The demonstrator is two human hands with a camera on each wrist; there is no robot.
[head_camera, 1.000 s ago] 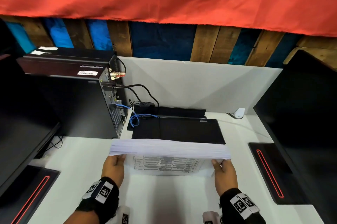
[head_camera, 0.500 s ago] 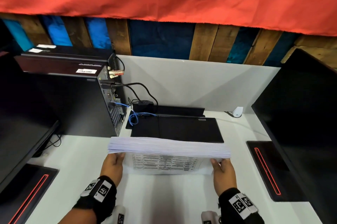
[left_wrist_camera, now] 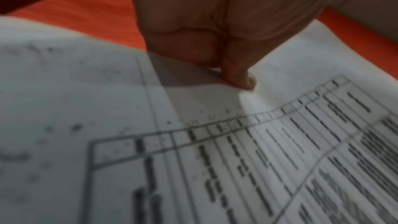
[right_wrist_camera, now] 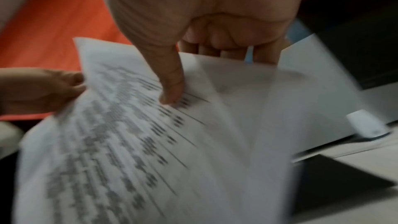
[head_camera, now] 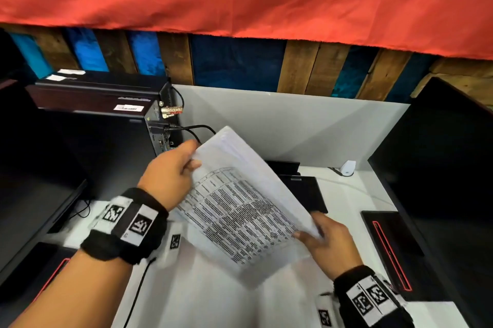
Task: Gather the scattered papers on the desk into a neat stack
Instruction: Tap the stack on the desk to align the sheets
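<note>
A stack of white papers (head_camera: pixel 240 207) with printed tables hangs tilted above the white desk (head_camera: pixel 208 298), its printed face toward me. My left hand (head_camera: pixel 184 165) is raised and pinches the stack's upper left edge, thumb on the printed side. In the left wrist view the thumb (left_wrist_camera: pixel 239 74) presses on the sheets (left_wrist_camera: pixel 193 159). My right hand (head_camera: pixel 317 234) grips the lower right edge. The right wrist view shows that thumb (right_wrist_camera: pixel 172 91) on top of the blurred papers (right_wrist_camera: pixel 150 151), with the fingers curled behind them.
A black computer tower (head_camera: pixel 101 125) with cables stands at the left, a black laptop (head_camera: pixel 304 191) lies behind the papers. Black monitors (head_camera: pixel 440 167) flank the desk, their bases (head_camera: pixel 389 245) with red stripes on it. A small white device (head_camera: pixel 346 167) sits by the back panel.
The stack was held level and edge-on over the desk. Now it is turned steeply, left hand lifted high and right hand low, printed face toward me.
</note>
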